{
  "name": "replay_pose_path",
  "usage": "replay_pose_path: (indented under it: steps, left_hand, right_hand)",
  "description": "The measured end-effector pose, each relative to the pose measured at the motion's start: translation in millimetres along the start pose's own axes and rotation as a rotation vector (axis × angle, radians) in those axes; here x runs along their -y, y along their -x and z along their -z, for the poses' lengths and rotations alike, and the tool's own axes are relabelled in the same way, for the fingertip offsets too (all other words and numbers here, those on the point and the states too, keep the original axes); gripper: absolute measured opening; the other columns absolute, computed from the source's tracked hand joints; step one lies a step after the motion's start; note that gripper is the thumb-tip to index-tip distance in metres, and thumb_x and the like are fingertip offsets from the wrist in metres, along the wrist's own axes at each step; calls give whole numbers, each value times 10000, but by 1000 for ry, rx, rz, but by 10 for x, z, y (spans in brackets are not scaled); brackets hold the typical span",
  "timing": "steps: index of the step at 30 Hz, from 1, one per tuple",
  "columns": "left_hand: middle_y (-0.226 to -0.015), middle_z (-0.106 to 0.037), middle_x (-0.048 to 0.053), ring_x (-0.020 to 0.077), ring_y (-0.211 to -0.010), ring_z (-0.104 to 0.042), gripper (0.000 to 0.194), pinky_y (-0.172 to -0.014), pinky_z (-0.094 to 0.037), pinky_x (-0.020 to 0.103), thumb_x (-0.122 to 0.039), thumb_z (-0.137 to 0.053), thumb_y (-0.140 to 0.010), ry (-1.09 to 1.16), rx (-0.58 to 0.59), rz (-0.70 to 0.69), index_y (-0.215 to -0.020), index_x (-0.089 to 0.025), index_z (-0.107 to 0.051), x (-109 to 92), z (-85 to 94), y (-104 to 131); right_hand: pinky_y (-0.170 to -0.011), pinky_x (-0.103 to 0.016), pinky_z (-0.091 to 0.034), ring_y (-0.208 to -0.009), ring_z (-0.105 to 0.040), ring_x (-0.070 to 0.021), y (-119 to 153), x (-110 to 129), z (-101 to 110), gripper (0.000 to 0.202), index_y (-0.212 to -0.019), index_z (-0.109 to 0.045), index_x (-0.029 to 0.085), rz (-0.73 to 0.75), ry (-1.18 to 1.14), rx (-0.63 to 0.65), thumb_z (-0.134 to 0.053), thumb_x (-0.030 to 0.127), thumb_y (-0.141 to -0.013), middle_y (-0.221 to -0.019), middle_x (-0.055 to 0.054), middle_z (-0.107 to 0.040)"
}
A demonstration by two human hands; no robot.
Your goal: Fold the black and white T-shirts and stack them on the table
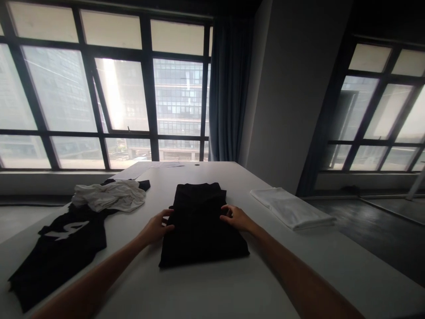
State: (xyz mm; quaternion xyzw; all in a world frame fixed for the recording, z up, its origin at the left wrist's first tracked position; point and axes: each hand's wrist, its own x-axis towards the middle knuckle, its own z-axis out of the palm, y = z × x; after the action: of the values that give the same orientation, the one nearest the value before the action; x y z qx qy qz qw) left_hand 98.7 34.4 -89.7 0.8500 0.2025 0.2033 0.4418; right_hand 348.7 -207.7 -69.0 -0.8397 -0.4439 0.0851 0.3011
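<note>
A black garment (199, 226), folded into a rough rectangle with a wider near end, lies flat on the white table (206, 292) in front of me. At its left edge is my left hand (155, 227), thumb and fingers apart, the tips touching the cloth. My right hand (238, 219) meets the opposite edge with fingers curved and a gap between thumb and forefinger. Neither hand visibly grips the fabric. Whether any fingertip is tucked under the cloth cannot be made out.
To the left lie a crumpled white garment (108, 196) and a black garment with a white print (63, 248). A folded white cloth (292, 208) rests by the right table edge. Papers (133, 170) lie at the far end, before windows and a blue curtain (227, 93).
</note>
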Motion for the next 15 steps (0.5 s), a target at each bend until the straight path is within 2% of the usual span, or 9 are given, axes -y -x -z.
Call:
replay_pose_path:
  steps: [3,5,9,12,15]
  left_hand:
    - [-1231,-692,96,254,-963,-704,520,-827,-593,398,-318,-656,-691,22,-68,-97,-1193,-184,-651,-72,-54,-38]
    - [-1254,-687,94,270,-1064,-677,440,-893,-578,413,-323,-623,-723,29,-144,-209,-1134,-183,-696,-140,-85,-46]
    - [-1334,-644,90,279,-1172,-628,445,-937,-568,426,-366,-583,-813,48,-247,-379,-1211,-194,-679,-202,-106,-36]
    - [-1373,-615,93,280,-1162,-637,481,-947,-570,430,-385,-578,-817,7,-221,-332,-1244,-184,-665,-112,-103,-46]
    - [-1383,-607,117,307,-1146,-644,472,-962,-559,456,-375,-594,-785,-192,-128,-188,-1194,-165,-699,2,-91,-44]
  right_hand:
    - [-902,-321,-486,-1066,-639,-233,-9,20,-28,550,-1325,-586,153,0,-76,-3,-702,253,-797,-1167,-121,-678]
    - [-935,-321,-479,-1111,-625,-235,-2,40,-8,495,-1271,-632,145,0,-110,-6,-674,169,-778,-1213,-120,-668]
    - [-886,-309,-502,-918,-670,-180,53,77,117,409,-1211,-676,162,109,-171,-120,-594,141,-810,-1272,-98,-640]
    - [-843,-299,-514,-862,-666,-164,97,63,178,418,-1247,-659,184,133,-124,-157,-593,191,-834,-1313,-95,-613]
    - [-933,-320,-478,-1034,-646,-226,128,37,163,427,-1238,-668,156,57,99,-42,-649,239,-819,-1264,-123,-640]
